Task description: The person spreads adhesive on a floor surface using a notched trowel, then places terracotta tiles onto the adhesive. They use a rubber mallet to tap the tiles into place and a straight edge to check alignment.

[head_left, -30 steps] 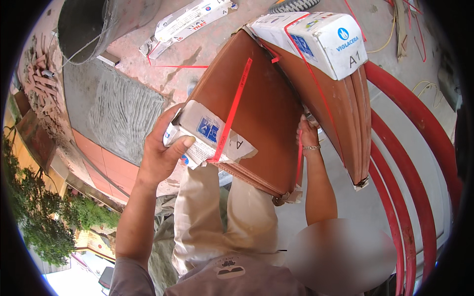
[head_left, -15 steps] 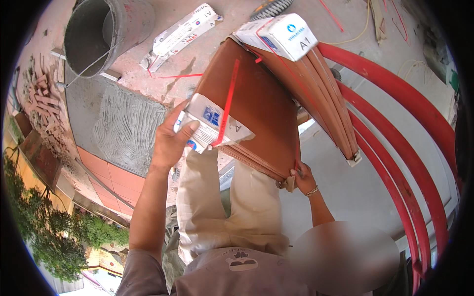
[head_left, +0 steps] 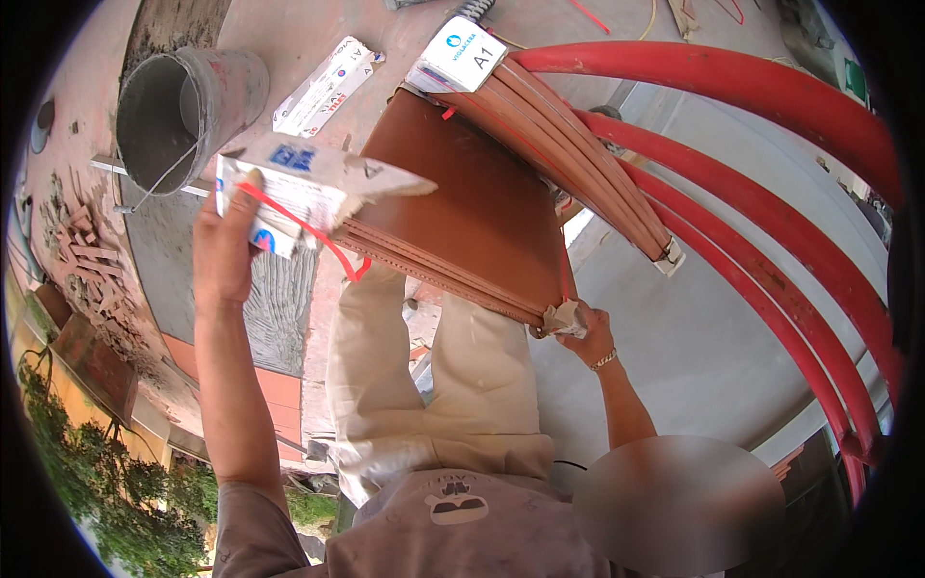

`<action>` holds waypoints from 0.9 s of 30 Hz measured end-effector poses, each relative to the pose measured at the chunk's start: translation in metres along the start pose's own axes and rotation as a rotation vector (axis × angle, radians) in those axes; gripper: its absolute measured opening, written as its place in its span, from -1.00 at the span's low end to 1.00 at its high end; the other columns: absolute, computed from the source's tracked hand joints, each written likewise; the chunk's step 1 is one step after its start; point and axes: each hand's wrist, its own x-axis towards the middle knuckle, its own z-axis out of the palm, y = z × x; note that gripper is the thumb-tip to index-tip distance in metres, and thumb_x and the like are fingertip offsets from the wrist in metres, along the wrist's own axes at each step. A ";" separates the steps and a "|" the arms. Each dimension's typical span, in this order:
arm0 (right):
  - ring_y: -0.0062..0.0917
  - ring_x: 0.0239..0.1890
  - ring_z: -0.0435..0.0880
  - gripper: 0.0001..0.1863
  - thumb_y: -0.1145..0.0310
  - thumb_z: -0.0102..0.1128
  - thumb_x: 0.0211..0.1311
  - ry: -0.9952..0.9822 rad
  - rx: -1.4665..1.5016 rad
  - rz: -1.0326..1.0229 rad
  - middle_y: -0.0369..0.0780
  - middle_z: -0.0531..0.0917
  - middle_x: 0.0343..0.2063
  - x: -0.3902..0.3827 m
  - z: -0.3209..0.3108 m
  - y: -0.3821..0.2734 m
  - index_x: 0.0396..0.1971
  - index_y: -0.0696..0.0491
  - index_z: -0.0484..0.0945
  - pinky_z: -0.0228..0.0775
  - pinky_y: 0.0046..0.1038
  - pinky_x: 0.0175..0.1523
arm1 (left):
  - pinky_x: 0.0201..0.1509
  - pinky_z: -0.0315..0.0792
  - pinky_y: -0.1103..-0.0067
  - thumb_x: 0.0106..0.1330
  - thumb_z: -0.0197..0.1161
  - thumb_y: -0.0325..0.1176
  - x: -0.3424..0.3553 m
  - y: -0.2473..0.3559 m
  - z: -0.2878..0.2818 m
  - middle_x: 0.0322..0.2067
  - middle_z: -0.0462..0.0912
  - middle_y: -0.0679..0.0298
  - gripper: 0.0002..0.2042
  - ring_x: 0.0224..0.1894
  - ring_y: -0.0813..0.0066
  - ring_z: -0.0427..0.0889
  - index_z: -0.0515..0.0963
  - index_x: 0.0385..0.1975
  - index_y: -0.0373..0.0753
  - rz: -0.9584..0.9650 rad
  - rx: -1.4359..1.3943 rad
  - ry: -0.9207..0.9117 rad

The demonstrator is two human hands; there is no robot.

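Observation:
A stack of reddish-brown tiles (head_left: 453,207) leans in front of my legs, its ridged edges toward me. My left hand (head_left: 226,255) is closed on a torn white cardboard carton piece (head_left: 289,197), thumb on top, at the left end of the stack. A loose red strap (head_left: 308,229) curls from under that thumb down to the tile edges. At the stack's lower right corner, a crumpled cardboard scrap (head_left: 562,318) is still on the tiles, and my right hand (head_left: 593,337) grips there, its fingers partly hidden.
Behind stands a second tile pack (head_left: 588,159) with a white carton end (head_left: 458,56). Thick red curved bars (head_left: 732,91) arch along the right. A mortar-stained bucket (head_left: 226,96), an empty-looking carton (head_left: 328,85), combed grey mortar (head_left: 279,313) and rubble (head_left: 92,255) lie left.
My left hand has moved left and pulled the cardboard piece away from the tile edges. The red strap no longer stretches across the tile face. My right hand stays at the corner.

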 end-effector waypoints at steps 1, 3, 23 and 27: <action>-0.15 0.06 0.52 -0.02 0.30 0.71 -0.22 0.023 0.055 -0.070 -0.04 0.56 0.04 0.005 0.003 0.003 0.32 -0.02 0.39 0.48 -0.20 0.16 | 0.03 0.61 0.51 0.52 0.22 -0.11 0.012 0.006 0.000 -0.06 0.71 0.26 -0.58 -0.11 0.51 0.72 0.49 0.19 -0.30 0.006 -0.159 0.024; -0.14 0.07 0.51 0.03 0.28 0.72 -0.25 0.088 0.134 -0.124 -0.04 0.54 0.02 0.011 0.006 0.004 0.34 -0.05 0.35 0.49 -0.20 0.16 | 0.21 0.56 0.37 0.53 0.13 0.06 0.032 0.020 -0.002 0.28 0.48 0.04 -0.38 0.25 0.28 0.58 0.28 0.39 -0.27 0.070 -0.446 0.017; -0.15 -0.14 0.55 -0.50 0.29 0.57 -0.10 0.275 -0.150 -0.200 -0.16 0.55 -0.24 -0.006 -0.016 -0.010 -0.11 -0.07 0.54 0.49 -0.16 -0.09 | 0.15 0.50 0.33 0.48 0.20 0.11 0.015 -0.051 0.067 0.02 0.62 0.21 -0.26 0.03 0.48 0.55 0.24 0.49 -0.25 -0.308 0.004 -0.338; -0.17 -0.13 0.58 -0.60 0.30 0.47 -0.01 0.203 -0.281 -0.099 -0.16 0.55 -0.25 -0.059 0.022 0.000 -0.11 -0.10 0.59 0.49 -0.17 -0.11 | 0.21 0.50 0.41 0.43 0.32 0.03 0.021 -0.054 0.082 0.08 0.63 0.15 -0.28 0.12 0.48 0.58 0.31 0.45 -0.28 -0.076 0.172 -0.368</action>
